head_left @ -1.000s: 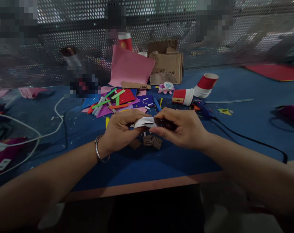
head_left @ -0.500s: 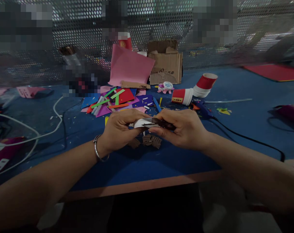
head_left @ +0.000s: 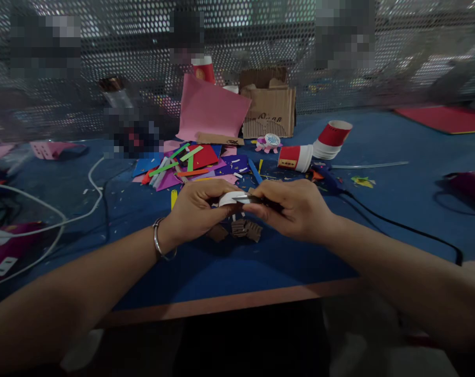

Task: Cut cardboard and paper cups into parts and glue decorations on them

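Observation:
My left hand (head_left: pixel 200 207), with a silver bangle at its wrist, pinches a small white paper piece (head_left: pixel 226 198) with a curved edge. My right hand (head_left: pixel 296 209) is closed around a pair of scissors (head_left: pixel 253 199); their handles are mostly hidden by the fingers. The narrow metal blades point left and lie against the white piece. Both hands meet just above the blue table. Below them lie small bits of corrugated cardboard (head_left: pixel 246 229).
Coloured paper scraps (head_left: pixel 194 162) and a blue pen-like stick (head_left: pixel 255 172) lie beyond my hands. Red-and-white paper cups (head_left: pixel 295 158), a glue gun (head_left: pixel 327 177) with a black cord, a pink paper sheet (head_left: pixel 214 110) and a cardboard box (head_left: pixel 269 112) are farther back. White cables (head_left: pixel 60 217) run at left.
The scissor blades, spread around the white piece before, have come together on it. Both hands stay in nearly the same place; the whole view has shifted slightly.

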Motion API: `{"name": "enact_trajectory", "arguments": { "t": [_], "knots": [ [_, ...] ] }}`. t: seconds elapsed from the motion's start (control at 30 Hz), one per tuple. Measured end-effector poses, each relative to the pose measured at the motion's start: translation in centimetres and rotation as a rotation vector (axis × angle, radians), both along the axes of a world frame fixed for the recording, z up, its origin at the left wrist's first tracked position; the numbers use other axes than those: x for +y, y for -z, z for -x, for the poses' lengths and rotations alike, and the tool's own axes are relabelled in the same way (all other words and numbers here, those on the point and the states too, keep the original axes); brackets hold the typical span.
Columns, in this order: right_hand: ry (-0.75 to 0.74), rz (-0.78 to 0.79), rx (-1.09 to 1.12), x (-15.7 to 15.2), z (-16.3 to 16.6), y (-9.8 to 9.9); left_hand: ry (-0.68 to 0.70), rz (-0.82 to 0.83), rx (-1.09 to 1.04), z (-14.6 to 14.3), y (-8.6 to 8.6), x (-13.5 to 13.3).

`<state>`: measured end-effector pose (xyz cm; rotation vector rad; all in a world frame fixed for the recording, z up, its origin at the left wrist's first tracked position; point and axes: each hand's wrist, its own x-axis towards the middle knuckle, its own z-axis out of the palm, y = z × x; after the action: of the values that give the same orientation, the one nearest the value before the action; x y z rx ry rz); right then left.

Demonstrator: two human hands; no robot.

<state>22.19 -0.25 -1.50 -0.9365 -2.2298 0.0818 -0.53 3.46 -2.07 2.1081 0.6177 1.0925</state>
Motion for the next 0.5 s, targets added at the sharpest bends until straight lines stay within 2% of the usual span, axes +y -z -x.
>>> {"name": "enact_trajectory", "arguments": {
  "t": [0.3, 0.5],
  "knots": [
    [0.024, 0.135, 0.303, 0.48, -0.12, -0.32, -0.051, 0.175, -0.006, -0.02, -0.16, 0.09],
    [0.059, 0.249, 0.338, 1.03, -0.26, -0.34, -0.027, 0.279, -0.022, -0.07, 0.08, 0.12]
  ]
}}
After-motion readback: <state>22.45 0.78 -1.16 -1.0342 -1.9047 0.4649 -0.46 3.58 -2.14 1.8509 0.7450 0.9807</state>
